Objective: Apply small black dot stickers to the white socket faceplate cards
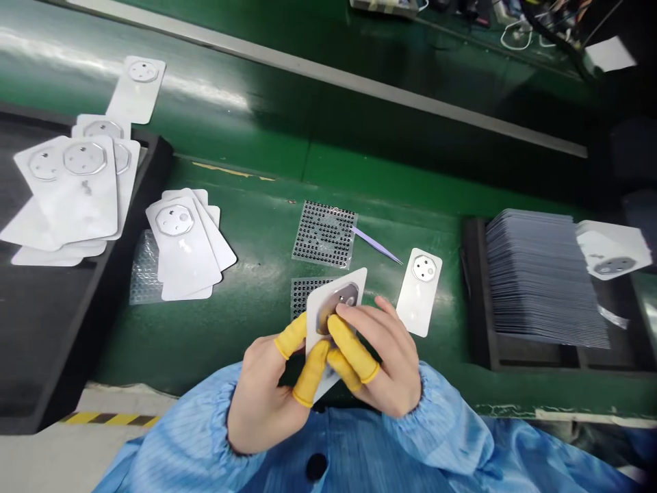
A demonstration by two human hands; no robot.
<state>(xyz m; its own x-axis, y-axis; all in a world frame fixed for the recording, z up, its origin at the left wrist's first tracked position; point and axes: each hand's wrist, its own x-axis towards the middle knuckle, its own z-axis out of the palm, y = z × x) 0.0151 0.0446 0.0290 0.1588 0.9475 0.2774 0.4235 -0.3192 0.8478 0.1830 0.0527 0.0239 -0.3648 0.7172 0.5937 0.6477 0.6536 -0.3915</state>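
Panel [331, 307] stands tilted between your two hands, raised above the near part of the desk [261, 233], its long axis running away from your body and slightly to the right. Your left hand [274, 390] pinches its left side between a thumb and finger in yellow covers. Your right hand [384, 352] curls in from the other side, fingertips bunched at the shiny patch [339, 300] near the far end; I cannot tell whether they grip anything small. That patch faces your right hand, the nearer one, and lies just left of its knuckles. Beyond, purple tweezers [378, 245] angle from a dotted sheet [324, 234] toward a loose card [419, 298], both nearer your right hand.
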